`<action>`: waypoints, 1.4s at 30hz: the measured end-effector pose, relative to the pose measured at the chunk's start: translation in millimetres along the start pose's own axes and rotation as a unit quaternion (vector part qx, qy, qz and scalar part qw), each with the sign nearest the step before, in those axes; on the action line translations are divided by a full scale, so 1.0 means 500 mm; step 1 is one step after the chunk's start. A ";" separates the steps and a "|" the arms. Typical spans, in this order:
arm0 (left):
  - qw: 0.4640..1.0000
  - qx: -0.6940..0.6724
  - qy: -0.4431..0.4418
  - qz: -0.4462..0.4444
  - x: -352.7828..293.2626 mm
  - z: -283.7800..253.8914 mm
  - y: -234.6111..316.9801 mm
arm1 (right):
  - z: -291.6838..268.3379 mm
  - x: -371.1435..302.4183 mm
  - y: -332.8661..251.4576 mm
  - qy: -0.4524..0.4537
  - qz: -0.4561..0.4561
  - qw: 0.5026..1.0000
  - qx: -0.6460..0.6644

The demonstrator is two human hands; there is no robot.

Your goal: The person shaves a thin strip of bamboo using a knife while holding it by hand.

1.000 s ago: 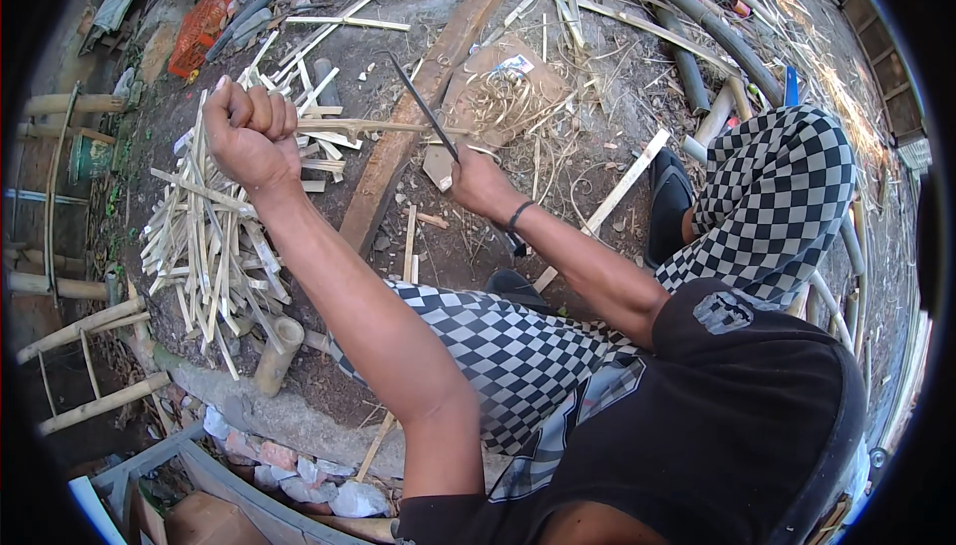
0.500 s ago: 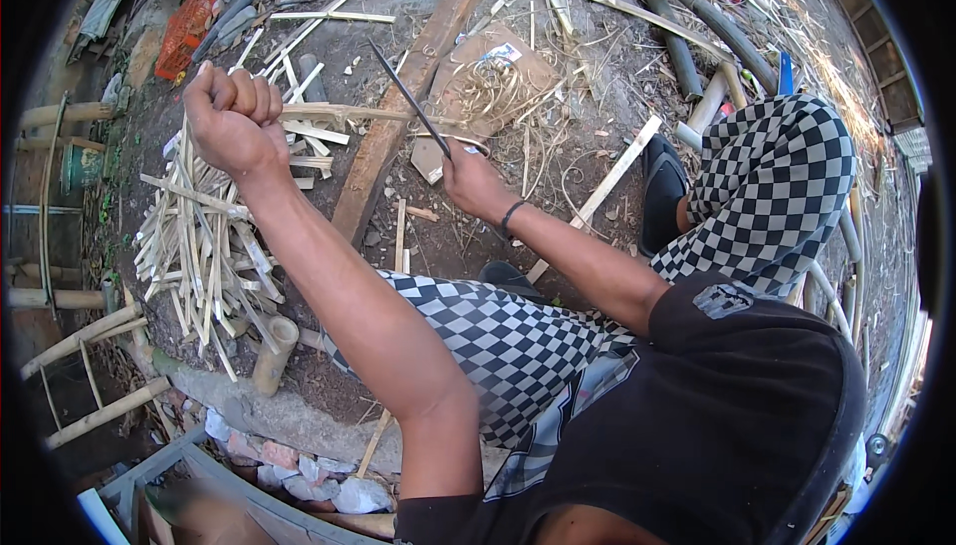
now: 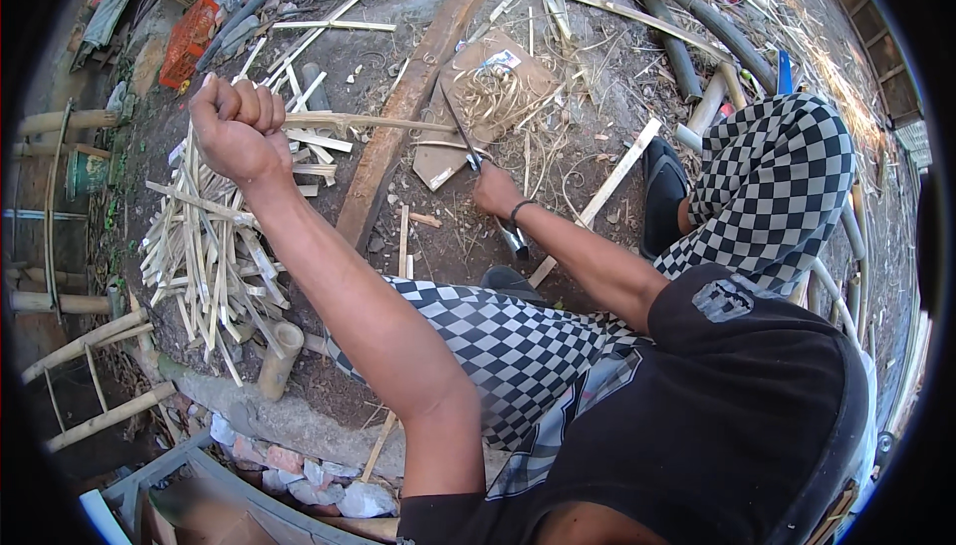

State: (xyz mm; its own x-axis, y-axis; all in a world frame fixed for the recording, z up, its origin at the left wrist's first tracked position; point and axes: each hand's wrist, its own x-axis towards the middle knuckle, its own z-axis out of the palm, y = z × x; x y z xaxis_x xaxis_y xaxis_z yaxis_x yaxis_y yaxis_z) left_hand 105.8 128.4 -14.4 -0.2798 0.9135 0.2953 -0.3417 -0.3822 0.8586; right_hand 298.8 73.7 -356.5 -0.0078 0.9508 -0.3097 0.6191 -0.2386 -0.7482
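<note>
Item 1: wooden beam, brown, 1 piece. It is stretching away from you, its near end pointing toward your left leg in checkered trousers.

Item 2: thin bamboo strip, 1 piece. You are holding it crosswise above the beam, 1 end lying left of the beam and the other reaching past its right side. Whether it is touching the wood cannot be told.

Item 3: left hand. You are clenching its fingers around the strip's end, left of the beam.

Item 4: right hand. You are wrapping its fingers narrowly around the grip of the knife, right of the beam. A dark band is circling the wrist.

Item 5: knife, slim dark blade. It is pointing away from you, right of the beam, and crossing the strip near its free end; the exact contact is too small to tell.

Item 6: flat brown board, lying just right of the beam and bearing curled shavings.

Item 7: pile of pale strips, lying left of the beam.

Item 8: short bamboo section, sitting left of the beam's near end.

Item 9: orange crate, resting well left of the beam.

Item 10: long pale strip, lying right of the beam, near a dark shoe.
</note>
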 end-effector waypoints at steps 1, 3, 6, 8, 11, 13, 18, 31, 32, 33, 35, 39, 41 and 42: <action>1.000 0.007 0.008 -0.001 -0.006 -0.015 0.009 | -0.004 -0.019 -0.024 -0.029 -0.012 0.999 -0.016; 0.999 0.018 0.037 0.011 -0.009 -0.038 0.031 | -0.006 -0.064 -0.091 -0.036 -0.021 0.999 0.002; 0.992 0.040 0.104 0.056 -0.018 -0.039 0.045 | -0.015 -0.118 -0.153 -0.048 -0.069 0.996 0.038; 0.992 0.030 0.107 0.052 -0.006 0.000 0.017 | 0.010 -0.063 -0.034 -0.009 -0.017 1.000 0.019; 0.974 0.071 0.201 0.074 -0.002 0.016 0.009 | 0.014 -0.038 -0.025 0.006 0.029 0.999 -0.019; 0.948 0.114 0.286 0.081 -0.008 0.008 0.003 | -0.008 -0.038 -0.072 -0.037 0.019 0.999 -0.034; 0.898 0.160 0.399 0.091 0.000 -0.023 0.014 | -0.062 -0.103 -0.226 -0.024 -0.138 0.990 0.018; 0.913 0.157 0.365 0.093 -0.008 -0.016 0.016 | 0.031 -0.021 -0.033 -0.067 0.016 0.998 -0.014; 0.932 0.135 0.320 0.104 -0.006 -0.025 0.013 | 0.028 -0.022 -0.033 -0.055 0.009 0.998 -0.017; 0.949 0.110 0.273 0.111 -0.003 -0.028 0.005 | 0.017 -0.022 -0.039 -0.050 0.008 0.999 -0.018; 0.945 0.120 0.277 0.124 -0.003 -0.025 0.001 | -0.002 -0.044 -0.057 -0.035 -0.017 0.999 0.032; 0.956 0.089 0.254 0.118 -0.004 -0.032 0.004 | -0.047 -0.083 -0.182 -0.030 -0.097 0.995 0.024; 0.922 0.144 0.337 0.129 -0.011 -0.021 0.003 | -0.046 -0.086 -0.210 -0.018 -0.124 0.992 0.015; 0.921 0.147 0.338 0.129 -0.012 -0.021 0.005 | -0.041 -0.088 -0.217 -0.008 -0.154 0.988 0.007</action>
State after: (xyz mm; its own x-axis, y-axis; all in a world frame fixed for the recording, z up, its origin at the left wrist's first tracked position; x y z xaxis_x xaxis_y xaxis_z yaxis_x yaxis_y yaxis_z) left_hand 97.1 120.3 -18.5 -0.8466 0.4638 0.2612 0.0432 -0.4292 0.9022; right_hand 248.2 61.9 -249.8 -0.2078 0.9753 -0.0750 0.5748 0.0597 -0.8161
